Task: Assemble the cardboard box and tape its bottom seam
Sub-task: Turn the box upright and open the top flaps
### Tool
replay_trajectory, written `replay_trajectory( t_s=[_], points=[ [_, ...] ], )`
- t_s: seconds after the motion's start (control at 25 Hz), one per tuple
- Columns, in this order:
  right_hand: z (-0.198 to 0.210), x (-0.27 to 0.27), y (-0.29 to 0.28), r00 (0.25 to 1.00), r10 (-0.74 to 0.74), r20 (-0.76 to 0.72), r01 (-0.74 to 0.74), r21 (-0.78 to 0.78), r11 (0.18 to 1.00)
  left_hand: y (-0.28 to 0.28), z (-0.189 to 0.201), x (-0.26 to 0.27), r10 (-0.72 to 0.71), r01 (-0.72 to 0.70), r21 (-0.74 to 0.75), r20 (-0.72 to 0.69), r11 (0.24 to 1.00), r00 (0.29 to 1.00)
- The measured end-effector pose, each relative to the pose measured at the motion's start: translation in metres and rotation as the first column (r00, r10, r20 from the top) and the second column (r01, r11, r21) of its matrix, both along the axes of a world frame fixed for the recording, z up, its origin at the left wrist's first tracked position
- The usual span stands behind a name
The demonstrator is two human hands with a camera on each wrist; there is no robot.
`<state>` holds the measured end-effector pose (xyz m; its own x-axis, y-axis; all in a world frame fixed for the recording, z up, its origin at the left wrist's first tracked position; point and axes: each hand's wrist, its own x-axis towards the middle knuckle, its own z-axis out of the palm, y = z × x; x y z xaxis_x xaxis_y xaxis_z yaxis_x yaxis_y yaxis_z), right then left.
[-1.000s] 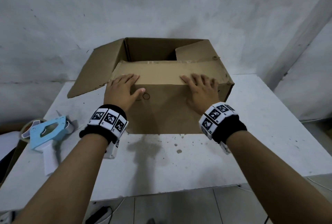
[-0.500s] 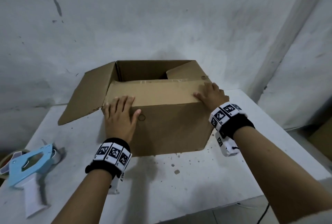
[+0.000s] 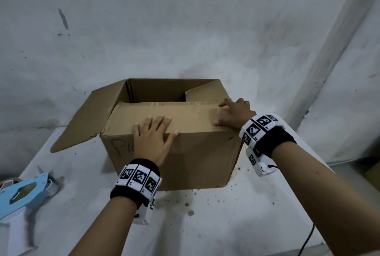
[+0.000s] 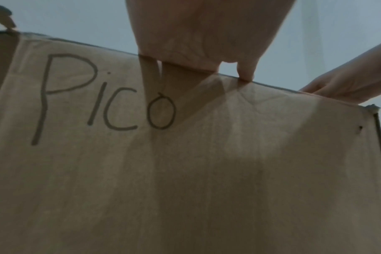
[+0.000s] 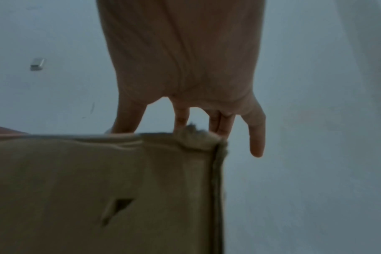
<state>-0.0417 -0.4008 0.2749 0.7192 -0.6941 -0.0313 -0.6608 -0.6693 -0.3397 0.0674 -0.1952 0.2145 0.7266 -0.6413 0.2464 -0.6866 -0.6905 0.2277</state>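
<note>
A brown cardboard box (image 3: 195, 157) stands on the white table (image 3: 236, 214), with "Pico" written on its near wall (image 4: 185, 171). Its near flap (image 3: 185, 116) is folded down flat over the opening. The left flap (image 3: 88, 118) sticks out sideways, and the right flap (image 3: 205, 93) leans partly inward. My left hand (image 3: 153, 138) lies flat over the near top edge, fingers straight on the folded flap. At the box's right corner (image 5: 207, 142) my right hand (image 3: 233, 113) presses on the same flap with its fingers spread. A blue tape dispenser (image 3: 22, 194) lies at the table's left edge.
A grey wall (image 3: 185, 29) rises close behind the box, with a pillar (image 3: 329, 60) at the right. Small dark specks (image 3: 191, 212) dot the table in front of the box. A black cable (image 3: 306, 241) hangs off the table's right front.
My right hand slid from the middle of the near flap to the box's right corner. My left hand shifted toward the flap's middle. My view rose, so the box sits lower in it.
</note>
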Motion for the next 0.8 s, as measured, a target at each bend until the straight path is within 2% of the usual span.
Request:
replay_trajectory(
  t_s=[0.24,0.44,0.6,0.72,0.8],
  points=[
    [0.011,0.01,-0.032,0.954,0.25,-0.169,-0.242,0.063,0.968,-0.006,-0.002,-0.013,0.117,-0.12,-0.052,-0.055,0.991,0.992],
    [0.007,0.012,-0.044,0.935,0.306,-0.18,-0.306,0.029,0.952,-0.017,-0.002,-0.026,0.237,-0.246,-0.088,-0.099,0.965,0.966],
    [0.006,0.01,-0.051,0.931,0.344,-0.12,-0.331,0.115,0.936,-0.025,-0.003,-0.033,0.321,-0.34,-0.13,-0.147,0.931,0.935],
    [0.007,0.015,-0.055,0.941,0.332,-0.069,-0.329,0.056,0.943,-0.031,-0.001,-0.031,0.352,-0.374,-0.116,-0.174,0.92,0.92],
    [0.009,0.02,-0.06,0.942,0.323,-0.085,-0.323,0.017,0.946,-0.032,0.002,-0.032,0.364,-0.387,-0.096,-0.191,0.917,0.912]
  ],
)
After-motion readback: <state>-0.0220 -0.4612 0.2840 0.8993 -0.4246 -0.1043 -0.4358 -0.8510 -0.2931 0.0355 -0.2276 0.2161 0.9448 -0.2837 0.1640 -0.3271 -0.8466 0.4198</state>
